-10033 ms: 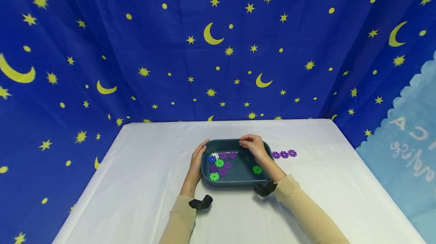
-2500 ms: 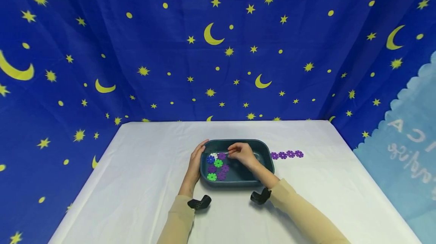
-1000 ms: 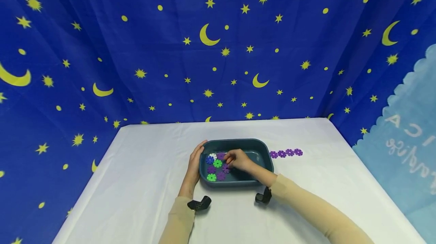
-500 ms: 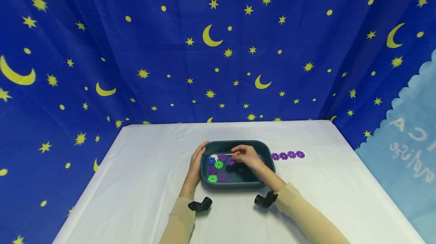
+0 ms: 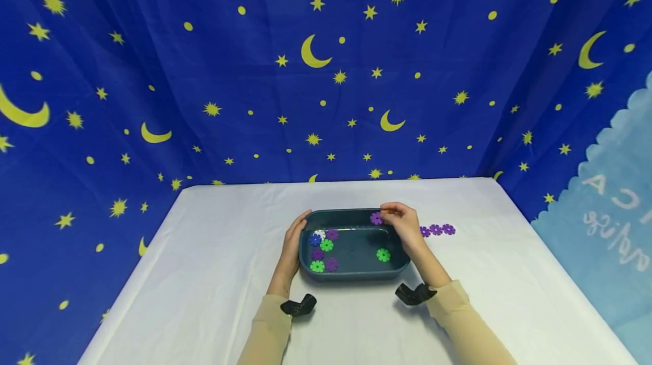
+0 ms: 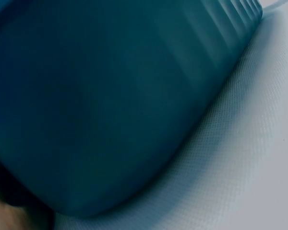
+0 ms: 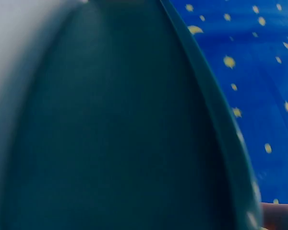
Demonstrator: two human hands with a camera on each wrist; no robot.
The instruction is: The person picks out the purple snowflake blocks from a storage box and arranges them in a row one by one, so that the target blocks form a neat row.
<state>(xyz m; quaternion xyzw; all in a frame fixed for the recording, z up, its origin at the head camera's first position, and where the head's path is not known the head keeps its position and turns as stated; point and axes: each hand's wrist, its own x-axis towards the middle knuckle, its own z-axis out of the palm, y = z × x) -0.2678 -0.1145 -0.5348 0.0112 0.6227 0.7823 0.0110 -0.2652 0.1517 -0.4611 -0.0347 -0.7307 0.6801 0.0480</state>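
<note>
A dark teal plastic tub (image 5: 356,275) stands on the white-covered table; its outer wall (image 6: 110,105) fills most of the left wrist view. My left hand (image 5: 291,246) lies along the tub's left side, fingers extended over the outer wall toward the far corner. My right hand (image 5: 404,223) is at the far right rim, pinching a purple flower-shaped disc (image 5: 376,218) by its edge. In the right wrist view the tub's wall (image 7: 110,120) hides the pinch. Inside, at left, lie purple discs, green discs (image 5: 317,266), a blue disc (image 5: 316,239) and a white disc (image 5: 321,233).
A lone green disc (image 5: 383,254) lies on the tub's right side. Outside, a row of purple discs (image 5: 436,230) extends right from behind my right hand across the white tablecloth (image 5: 204,274). A blue curtain (image 5: 285,87) with yellow moons and stars stands behind the table.
My right hand has picked a purple disc from the group at left and carried it to the far right rim. Over the longer span, the purple row outside grew. My left hand stays put.
</note>
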